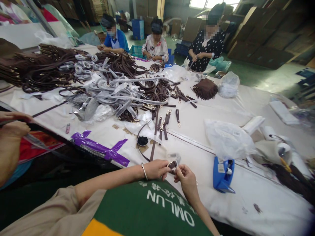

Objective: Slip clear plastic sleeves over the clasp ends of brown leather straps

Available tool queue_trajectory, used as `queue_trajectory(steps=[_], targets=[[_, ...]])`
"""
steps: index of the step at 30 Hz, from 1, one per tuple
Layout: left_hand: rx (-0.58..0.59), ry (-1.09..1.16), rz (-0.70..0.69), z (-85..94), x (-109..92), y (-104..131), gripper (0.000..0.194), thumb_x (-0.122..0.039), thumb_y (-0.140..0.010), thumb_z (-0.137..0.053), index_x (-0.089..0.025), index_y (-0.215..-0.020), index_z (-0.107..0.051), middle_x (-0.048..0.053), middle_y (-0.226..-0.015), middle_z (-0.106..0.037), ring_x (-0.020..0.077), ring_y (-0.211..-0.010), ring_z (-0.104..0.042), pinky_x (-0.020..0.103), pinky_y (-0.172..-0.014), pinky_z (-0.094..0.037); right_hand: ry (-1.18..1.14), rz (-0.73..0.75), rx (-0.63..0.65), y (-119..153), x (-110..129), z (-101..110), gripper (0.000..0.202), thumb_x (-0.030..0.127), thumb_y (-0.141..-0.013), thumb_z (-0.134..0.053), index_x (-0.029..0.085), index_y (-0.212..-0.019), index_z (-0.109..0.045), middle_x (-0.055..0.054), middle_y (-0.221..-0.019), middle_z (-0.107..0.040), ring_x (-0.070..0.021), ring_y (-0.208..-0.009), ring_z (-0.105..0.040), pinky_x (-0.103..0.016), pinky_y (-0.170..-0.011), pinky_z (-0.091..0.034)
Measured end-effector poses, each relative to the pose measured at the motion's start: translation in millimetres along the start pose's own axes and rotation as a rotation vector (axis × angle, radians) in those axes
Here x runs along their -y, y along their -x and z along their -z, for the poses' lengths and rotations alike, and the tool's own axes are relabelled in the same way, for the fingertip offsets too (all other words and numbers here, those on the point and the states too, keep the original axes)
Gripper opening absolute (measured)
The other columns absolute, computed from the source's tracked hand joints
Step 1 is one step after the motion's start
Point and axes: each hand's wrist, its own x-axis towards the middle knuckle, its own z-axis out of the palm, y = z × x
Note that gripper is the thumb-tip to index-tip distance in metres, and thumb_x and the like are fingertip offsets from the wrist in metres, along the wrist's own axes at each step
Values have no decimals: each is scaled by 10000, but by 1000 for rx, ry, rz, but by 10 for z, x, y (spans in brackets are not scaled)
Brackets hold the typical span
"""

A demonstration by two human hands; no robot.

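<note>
Along the desk's (pixel 192 119) near edge, the left grip (pixel 159 169) pinches a short brown strap (pixel 173 164) with a metal ring — thumb and fingers closed on it — and the right grip (pixel 185 178) is closed at its other end, by clear wrapping (pixel 176 157). Beyond the left grip, a small round dish (pixel 143 145) holds something black; right of the right grip lies a clear plastic bag (pixel 227 136), contents unclear. Both forearms angle inward, hands nearly meeting.
</note>
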Motion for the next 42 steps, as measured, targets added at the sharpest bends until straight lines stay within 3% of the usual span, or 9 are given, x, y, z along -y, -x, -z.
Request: queue_trajectory(steps=[4, 7, 10, 16, 24, 28, 31, 36, 42], targets=[[-108, -695, 5, -55, -37, -14, 181, -270, -883, -444, -137, -961, -537, 87, -712, -646, 217, -657, -637, 283, -601, -473, 68, 5, -47, 5, -30, -67, 326, 497, -731, -634, 193, -782, -527, 8, -592, -593, -158, -520, -587, -248, -445, -485], [-106, -856, -43, -110, -36, -82, 146, -174, -850, -451, -101, -922, -554, 124, -713, -644, 248, -670, -643, 311, -588, -482, 184, 38, -72, -45, -15, -103, 300, 482, -750, -611, 195, -792, -533, -11, -623, -615, -179, -554, -611, -256, -448, -484], [-140, -776, -27, -99, -25, -133, 181, -206, -858, -449, -90, -887, -584, 134, -705, -645, 234, -673, -636, 292, -594, -470, 311, 140, -72, -73, -12, -80, 274, 465, -768, -591, 196, -801, -545, -21, -646, -629, -177, -565, -607, -268, -495, -490], [-31, 28, 85, -88, 66, -140, 469, -345, -962, -181, -98, -956, -580, 35, -627, -629, 89, -429, -481, 187, -475, -384, 242, 158, -3, -23, -138, -10, 317, 508, -748, -603, 200, -754, -526, -8, -634, -617, -166, -567, -602, -282, -559, -503], [-79, -733, 23, -93, 41, -202, 184, -249, -858, -479, -113, -899, -595, 124, -748, -660, 243, -697, -636, 299, -622, -452, 279, 124, 41, -87, -136, -94, 323, 520, -732, -607, 207, -764, -538, -11, -610, -618, -174, -535, -602, -280, -513, -493], [-51, -478, 51, 32, 59, -215, 305, -361, -902, -440, -142, -809, -632, 62, -677, -653, 170, -650, -616, 235, -615, -429, 163, 78, 47, -97, -104, -48, 323, 518, -748, -597, 205, -778, -526, 5, -591, -598, -160, -519, -584, -267, -501, -481], [-24, -266, 62, 45, 87, -218, 271, -304, -899, -438, -161, -792, -642, 4, -604, -630, 112, -599, -578, 184, -588, -390, 157, 68, 27, -83, -85, -59, 313, 507, -757, -593, 201, -775, -525, 17, -564, -574, -142, -478, -556, -246, -467, -454], [-171, -413, 169, -55, 79, -352, 235, -297, -861, -475, -153, -774, -638, 38, -692, -642, 154, -650, -575, 216, -570, -367, 215, 89, 152, -45, -24, -124, 338, 535, -738, -605, 206, -744, -529, 11, -550, -578, -147, -463, -551, -247, -456, -442], [-193, -145, -67, -43, 102, -298, 324, -359, -922, -410, -163, -800, -638, -24, -586, -581, 82, -594, -527, 154, -601, -369, -247, -211, -20, -200, -199, 111, 515, 648, -807, -428, 160, -833, -588, -54, -686, -657, -184, -603, -639, -303, -551, -525]])
